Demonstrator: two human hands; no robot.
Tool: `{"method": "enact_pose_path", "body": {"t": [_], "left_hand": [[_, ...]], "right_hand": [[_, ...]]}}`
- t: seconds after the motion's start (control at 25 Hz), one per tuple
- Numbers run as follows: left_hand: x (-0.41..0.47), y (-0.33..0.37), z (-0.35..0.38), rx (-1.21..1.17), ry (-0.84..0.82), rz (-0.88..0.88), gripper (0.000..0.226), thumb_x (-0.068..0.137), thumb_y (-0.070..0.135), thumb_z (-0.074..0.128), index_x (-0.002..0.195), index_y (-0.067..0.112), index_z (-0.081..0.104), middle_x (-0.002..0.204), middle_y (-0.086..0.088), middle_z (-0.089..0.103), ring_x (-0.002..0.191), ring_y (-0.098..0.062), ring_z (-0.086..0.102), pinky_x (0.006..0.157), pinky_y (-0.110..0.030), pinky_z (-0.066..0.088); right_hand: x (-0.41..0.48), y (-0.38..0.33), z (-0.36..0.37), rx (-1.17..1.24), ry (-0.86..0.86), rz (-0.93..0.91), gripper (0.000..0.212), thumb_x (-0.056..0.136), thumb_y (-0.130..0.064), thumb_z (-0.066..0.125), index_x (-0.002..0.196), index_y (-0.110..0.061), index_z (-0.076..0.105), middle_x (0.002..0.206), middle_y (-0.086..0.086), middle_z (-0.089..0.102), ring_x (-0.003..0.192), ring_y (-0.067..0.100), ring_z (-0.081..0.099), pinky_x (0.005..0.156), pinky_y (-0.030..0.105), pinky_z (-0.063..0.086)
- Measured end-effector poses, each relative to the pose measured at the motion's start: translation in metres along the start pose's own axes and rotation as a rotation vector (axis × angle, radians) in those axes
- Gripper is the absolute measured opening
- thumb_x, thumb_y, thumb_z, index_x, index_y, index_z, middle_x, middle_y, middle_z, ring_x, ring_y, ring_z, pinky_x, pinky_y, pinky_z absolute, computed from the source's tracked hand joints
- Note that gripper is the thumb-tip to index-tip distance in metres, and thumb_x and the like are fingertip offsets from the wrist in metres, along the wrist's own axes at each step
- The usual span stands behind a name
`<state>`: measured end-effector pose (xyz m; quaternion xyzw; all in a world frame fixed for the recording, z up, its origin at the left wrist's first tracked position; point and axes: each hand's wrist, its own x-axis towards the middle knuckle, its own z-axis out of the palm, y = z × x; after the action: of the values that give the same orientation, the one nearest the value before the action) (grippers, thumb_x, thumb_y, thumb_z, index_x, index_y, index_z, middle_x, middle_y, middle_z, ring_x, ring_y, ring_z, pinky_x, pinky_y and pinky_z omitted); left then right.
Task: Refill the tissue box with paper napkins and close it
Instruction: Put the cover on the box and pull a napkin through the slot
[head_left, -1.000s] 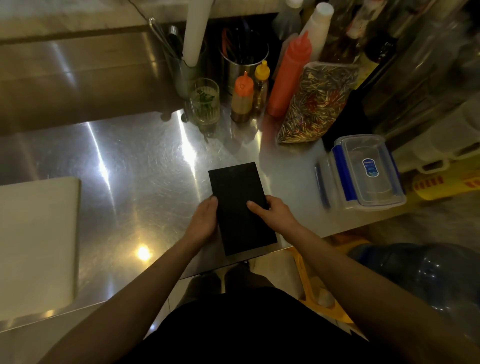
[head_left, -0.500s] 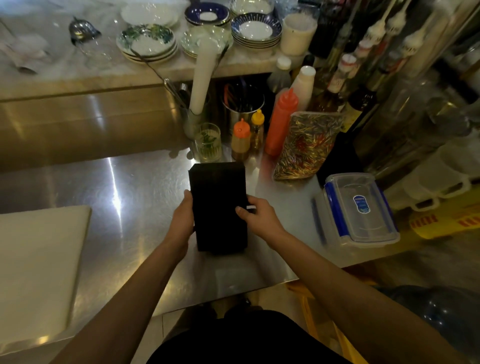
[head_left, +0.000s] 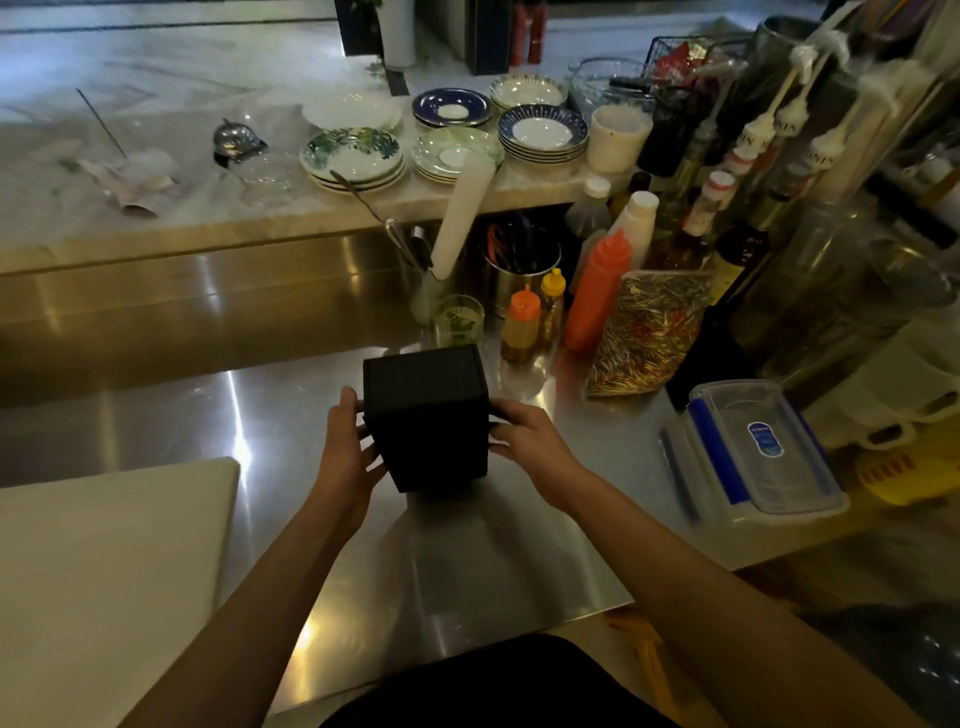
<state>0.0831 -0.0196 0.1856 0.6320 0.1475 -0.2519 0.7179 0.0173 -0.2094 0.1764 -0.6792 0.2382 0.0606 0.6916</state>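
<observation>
Cutting board (head_left: 104, 571): a white slab at the near left of the counter. Its right edge is well apart from the left forearm, with bare steel between them.
Left hand (head_left: 347, 447): lies against the left side of the tissue box, thumb up near the top edge, fingers spread and bent round the lower side, gripping it.
Tissue box (head_left: 428, 415): black and standing on end over the middle of the counter, between both hands, with a square face upward. It is too dark to tell whether that face is open or whether the bottom touches the steel.
Right hand (head_left: 530, 441): fingers curled round the right side of the box, gripping it.
Open room: bare steel lies left of the box and from the box to the counter's near edge. On the far side, a glass (head_left: 458, 319) holding green leaves stands just beyond the box's top edge.
Container (head_left: 753, 457): clear plastic with a lid and blue clips, right of the right hand and apart from it, by the near right edge.
Change: half a second ago the box showed a long face upward. It is now turned on end, with each hand on the same side as before.
Counter (head_left: 208, 426): scratched stainless steel with streaks of light.
Far right corner: an orange-capped bottle (head_left: 521, 325), a red squeeze bottle (head_left: 597, 293) and a glittery bag (head_left: 647, 335) stand crowded together.
Shelf (head_left: 156, 228): a marble ledge beyond the counter, carrying stacks of plates (head_left: 353, 158).
</observation>
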Motion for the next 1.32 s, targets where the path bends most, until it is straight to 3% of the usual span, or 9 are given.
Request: {"method": "enact_pose_path", "body": {"t": [0.16,0.28,0.44,0.52,0.68,0.8,0.88,1.04,1.32], "left_hand": [[0.003,0.011,-0.032,0.012,-0.026,0.007,0.059,0.098,0.055,0.035,0.144,0.019,0.037,0.146,-0.012,0.044,0.131,-0.033,0.046,0.108,-0.048,0.041],[0.004,0.009,-0.044,-0.005,-0.042,-0.039,0.056,0.098,0.050,0.040,0.143,0.017,0.038,0.143,-0.012,0.045,0.131,-0.033,0.046,0.109,-0.047,0.041],[-0.001,0.011,-0.048,0.048,-0.038,-0.038,0.017,0.098,0.024,0.043,0.099,0.014,0.056,0.111,-0.008,0.055,0.114,-0.028,0.051,0.083,-0.032,0.047],[-0.004,0.010,-0.046,0.084,-0.052,-0.013,0.013,0.097,0.014,0.044,0.089,0.017,0.054,0.099,-0.003,0.054,0.102,-0.020,0.053,0.083,-0.028,0.047],[-0.001,-0.003,-0.054,0.119,-0.077,-0.003,0.028,0.096,0.008,0.047,0.122,0.005,0.054,0.122,-0.004,0.057,0.114,-0.020,0.054,0.094,-0.032,0.047],[0.005,-0.015,-0.060,0.161,-0.096,-0.012,0.031,0.092,0.006,0.052,0.122,0.003,0.056,0.126,-0.014,0.060,0.122,-0.032,0.055,0.101,-0.046,0.049],[0.005,-0.020,-0.060,0.162,-0.112,-0.020,0.048,0.089,0.002,0.055,0.137,0.009,0.048,0.142,-0.009,0.050,0.134,-0.033,0.046,0.108,-0.052,0.043],[-0.006,-0.028,-0.058,0.226,-0.141,0.000,0.064,0.087,-0.016,0.050,0.145,0.010,0.038,0.133,0.002,0.043,0.128,-0.017,0.040,0.108,-0.046,0.040],[-0.014,-0.063,-0.065,0.311,-0.126,0.043,0.072,0.083,-0.019,0.055,0.145,0.013,0.038,0.152,-0.007,0.040,0.143,-0.026,0.035,0.110,-0.048,0.037]], "right_hand": [[0.000,-0.010,0.032,0.102,0.045,0.085,0.029,0.102,-0.014,0.040,0.121,-0.010,0.062,0.116,0.005,0.062,0.109,0.015,0.059,0.086,0.027,0.053],[0.001,-0.007,0.049,0.133,0.073,0.102,0.032,0.101,-0.031,0.044,0.117,-0.009,0.062,0.116,0.006,0.064,0.111,0.018,0.060,0.086,0.028,0.052],[0.002,0.002,0.053,0.185,0.062,0.132,0.039,0.097,-0.044,0.050,0.113,-0.012,0.062,0.112,0.002,0.067,0.108,0.019,0.062,0.087,0.032,0.052],[0.000,0.006,0.053,0.189,0.068,0.130,0.033,0.095,-0.042,0.054,0.105,-0.012,0.063,0.101,0.001,0.067,0.102,0.019,0.063,0.078,0.028,0.050],[-0.001,0.011,0.055,0.169,0.065,0.115,0.021,0.092,-0.020,0.061,0.112,-0.013,0.061,0.104,0.004,0.064,0.097,0.016,0.063,0.076,0.027,0.051],[0.001,0.016,0.054,0.091,0.044,0.137,0.036,0.091,-0.009,0.057,0.126,-0.017,0.053,0.117,0.000,0.057,0.100,0.012,0.057,0.091,0.032,0.052],[0.001,0.023,0.051,0.044,0.034,0.134,0.044,0.090,-0.003,0.056,0.132,-0.017,0.049,0.122,-0.001,0.053,0.104,0.013,0.056,0.091,0.030,0.051],[0.000,0.039,0.049,-0.054,0.021,0.108,0.062,0.083,0.009,0.058,0.138,-0.017,0.044,0.133,0.001,0.049,0.128,0.024,0.046,0.101,0.037,0.047],[-0.011,0.066,0.048,-0.159,-0.010,0.051,0.068,0.080,0.012,0.062,0.138,-0.017,0.043,0.141,0.007,0.044,0.134,0.027,0.041,0.103,0.037,0.043]]}}
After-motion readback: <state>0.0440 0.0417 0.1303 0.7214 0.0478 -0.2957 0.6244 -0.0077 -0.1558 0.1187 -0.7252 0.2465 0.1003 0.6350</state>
